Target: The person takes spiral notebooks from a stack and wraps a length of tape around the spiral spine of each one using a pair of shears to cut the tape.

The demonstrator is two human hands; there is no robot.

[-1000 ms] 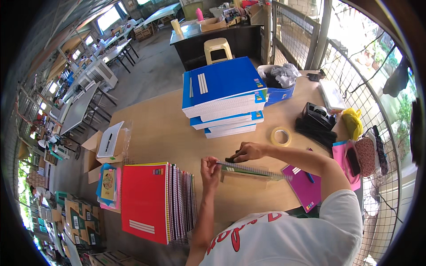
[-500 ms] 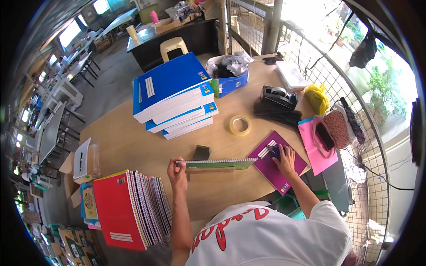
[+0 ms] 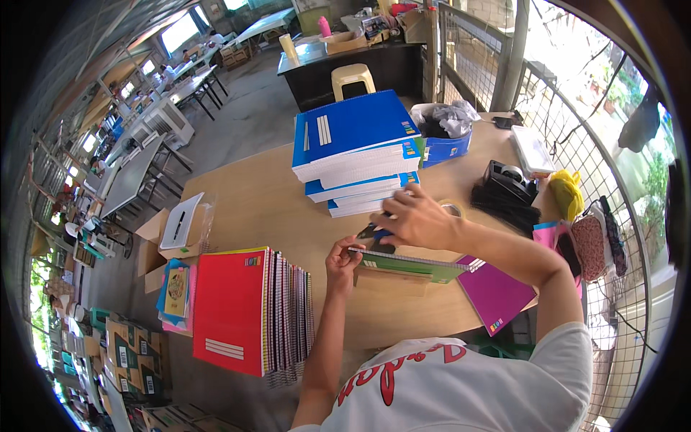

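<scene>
A green spiral notebook (image 3: 417, 268) stands on edge, its wire coil upward, on a small wooden block (image 3: 389, 282). My left hand (image 3: 341, 265) pinches the left end of its coil. Above that end my right hand (image 3: 419, 222) is closed around what look like pliers (image 3: 371, 232), dark with blue on the handle. Their tip is close to my left fingertips; whether it touches the coil I cannot tell. A purple notebook (image 3: 497, 297) lies flat under my right forearm.
A tall stack of blue notebooks (image 3: 353, 133) stands beyond my hands. Red-covered spiral notebooks (image 3: 229, 309) stand at the left. At the right are a tape dispenser (image 3: 509, 176), black strips (image 3: 504, 207) and a yellow bundle (image 3: 566, 193). A blue box (image 3: 446, 150) sits at the back.
My right hand has lifted the blue-handled tool off the purple notebook and brought it left to the coil's end. My left hand still holds the green notebook. The view has shifted leftward.
</scene>
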